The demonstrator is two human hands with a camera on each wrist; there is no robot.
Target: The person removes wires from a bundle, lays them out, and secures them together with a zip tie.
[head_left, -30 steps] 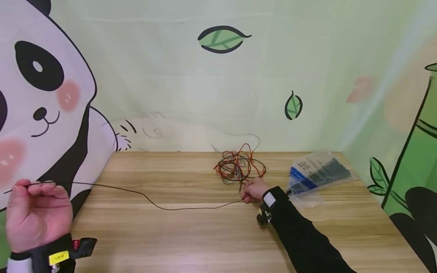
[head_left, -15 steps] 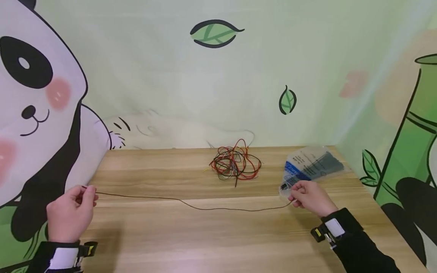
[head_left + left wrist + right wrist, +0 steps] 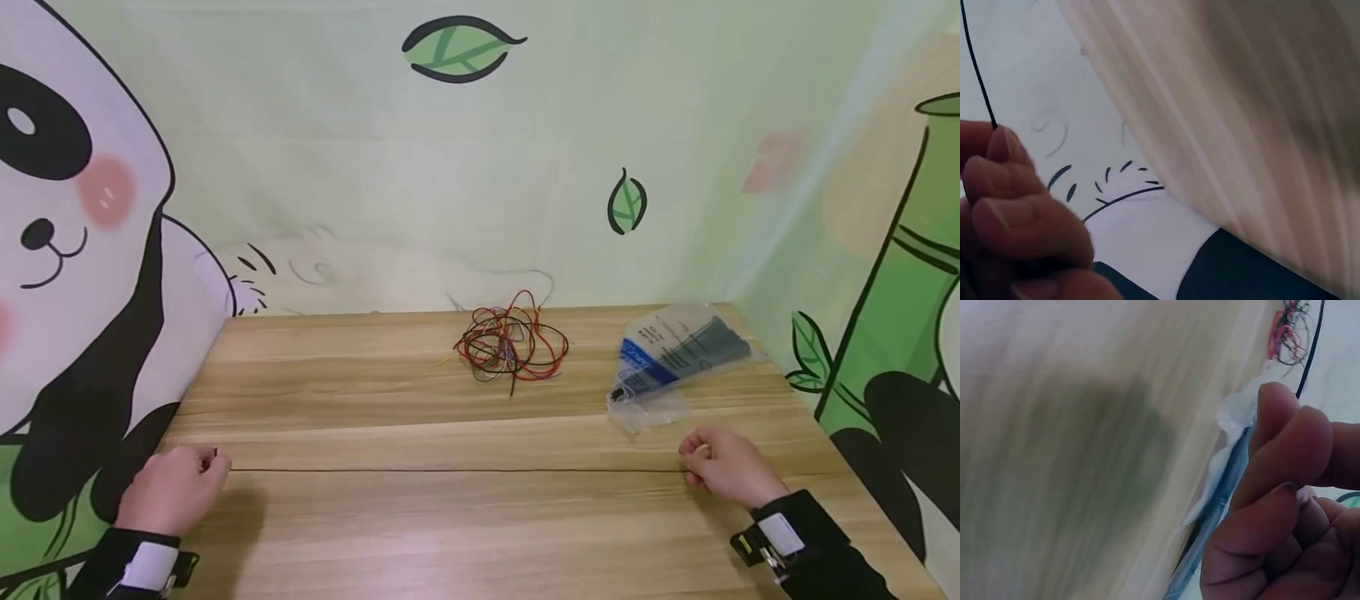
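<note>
A thin black wire (image 3: 457, 471) runs straight and level across the front of the table, stretched between both hands. At its left end, my left hand (image 3: 174, 490) pinches it; the left wrist view shows the wire (image 3: 980, 75) entering between curled fingers (image 3: 1010, 215). The right hand (image 3: 731, 467) pinches the other end, and in the right wrist view the wire (image 3: 1313, 350) comes out past the bent fingers (image 3: 1297, 450). Behind the wire lies a tangled bundle of red, black and other wires (image 3: 512, 342).
To the right at the back, a clear plastic bag (image 3: 675, 350) with a blue band and dark contents lies on the wooden table (image 3: 337, 392). A printed cloth backdrop (image 3: 337, 150) with a panda and leaves rises behind the table's far edge.
The right hand has moved right from beside the bundle, past the bag's front. The left hand has turned over and come inward, then lower. The sagging wire has become straight.
</note>
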